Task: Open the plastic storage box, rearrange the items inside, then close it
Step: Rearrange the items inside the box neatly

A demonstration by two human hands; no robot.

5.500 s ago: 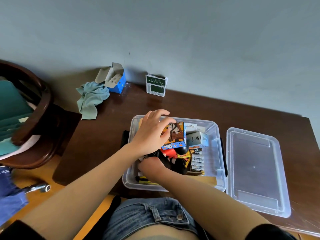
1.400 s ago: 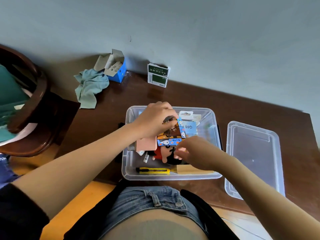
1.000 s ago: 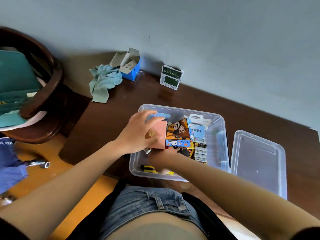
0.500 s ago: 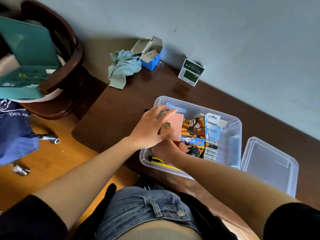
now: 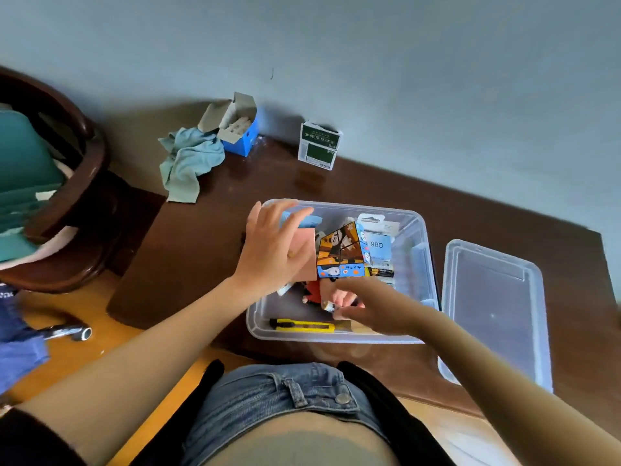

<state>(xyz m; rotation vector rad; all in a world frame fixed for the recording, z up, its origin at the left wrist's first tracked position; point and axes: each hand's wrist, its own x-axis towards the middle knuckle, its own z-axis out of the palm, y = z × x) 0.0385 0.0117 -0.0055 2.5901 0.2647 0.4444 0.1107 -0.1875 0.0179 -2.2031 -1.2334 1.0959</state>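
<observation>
- A person in denim shorts point(image 5: 268, 395) sits at the near edge of a dark wooden table point(image 5: 208, 250), both bare forearms reaching forward over it.
- The right hand point(image 5: 366, 306) dips into the near half of the clear plastic storage box point(image 5: 418, 250), its curled fingers pinching a small figure with a red top point(image 5: 317, 294); motion blur hides exactly how the fingers sit.
- A yellow utility knife point(image 5: 302, 325) lies along the box's near wall, just beside that hand.
- The left hand point(image 5: 274, 252) is above the box's left side, fingers straight and spread, pressed flat against a pink card point(image 5: 307, 250) that stands on edge; a light-blue item point(image 5: 299, 219) shows behind the fingertips.
- Touching the pink card on its right is a carton printed with cartoon pandas point(image 5: 341, 252), upright in the middle of the box; a blue pack marked "Q88" point(image 5: 378, 245) and batteries point(image 5: 381, 272) crowd the far right corner.
- The box stands open near the middle of the table, its clear lid point(image 5: 494, 307) lying flat just beside it on the right.
- Farther back, by the grey wall point(image 5: 403, 79), sit a green-and-white carton point(image 5: 319, 146), an opened blue box point(image 5: 240, 127) and a crumpled teal cloth point(image 5: 190, 159).
- A dark wooden chair point(image 5: 84, 183) stands at far left.
</observation>
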